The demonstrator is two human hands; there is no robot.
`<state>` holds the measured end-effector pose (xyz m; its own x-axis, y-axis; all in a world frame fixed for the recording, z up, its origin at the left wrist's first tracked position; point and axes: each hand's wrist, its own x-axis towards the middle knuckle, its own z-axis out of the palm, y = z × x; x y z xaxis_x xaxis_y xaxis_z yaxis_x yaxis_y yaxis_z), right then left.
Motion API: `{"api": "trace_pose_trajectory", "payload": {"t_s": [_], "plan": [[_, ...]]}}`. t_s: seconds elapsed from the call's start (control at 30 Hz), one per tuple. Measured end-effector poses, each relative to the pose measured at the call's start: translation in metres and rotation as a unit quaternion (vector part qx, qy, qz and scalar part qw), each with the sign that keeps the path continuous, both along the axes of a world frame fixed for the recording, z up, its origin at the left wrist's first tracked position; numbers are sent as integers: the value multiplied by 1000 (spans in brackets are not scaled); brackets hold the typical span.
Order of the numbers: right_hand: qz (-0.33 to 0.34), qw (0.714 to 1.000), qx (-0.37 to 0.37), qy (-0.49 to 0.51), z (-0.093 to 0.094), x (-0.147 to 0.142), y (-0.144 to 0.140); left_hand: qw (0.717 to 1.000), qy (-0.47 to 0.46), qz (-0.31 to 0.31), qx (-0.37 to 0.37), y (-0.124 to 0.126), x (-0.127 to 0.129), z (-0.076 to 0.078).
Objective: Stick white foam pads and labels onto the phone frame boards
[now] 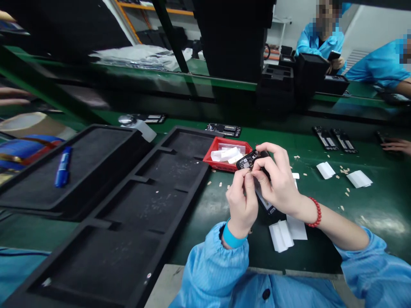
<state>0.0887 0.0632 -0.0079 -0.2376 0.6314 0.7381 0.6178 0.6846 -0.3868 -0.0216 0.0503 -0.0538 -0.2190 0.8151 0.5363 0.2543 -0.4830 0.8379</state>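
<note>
My right hand (278, 179) grips a small black phone board (248, 159), held up over the green bench. My left hand (241, 201) pinches at the board's lower edge with thumb and forefinger; what it pinches is too small to tell. A red bead bracelet (316, 212) circles my right wrist and a blue band (231, 238) my left. Just behind the board stands a red tray (214, 154) with white paper strips in it.
Two black foam trays (135, 214) (64, 171) lie at left, a blue marker (63, 167) on the far one. White slips (282, 234) and scraps litter the green mat (369, 205). More boards (334, 139) lie far right. Two people in blue coats sit beyond; another person's hand (396, 146) shows at right.
</note>
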Motion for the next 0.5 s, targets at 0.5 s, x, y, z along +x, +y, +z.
{"api": "trace_pose_trajectory", "payload": {"t_s": [0.5], "plan": [[144,952,-246,-110,-17,8,132,953,-246,180,-5,34,-36,5]]}}
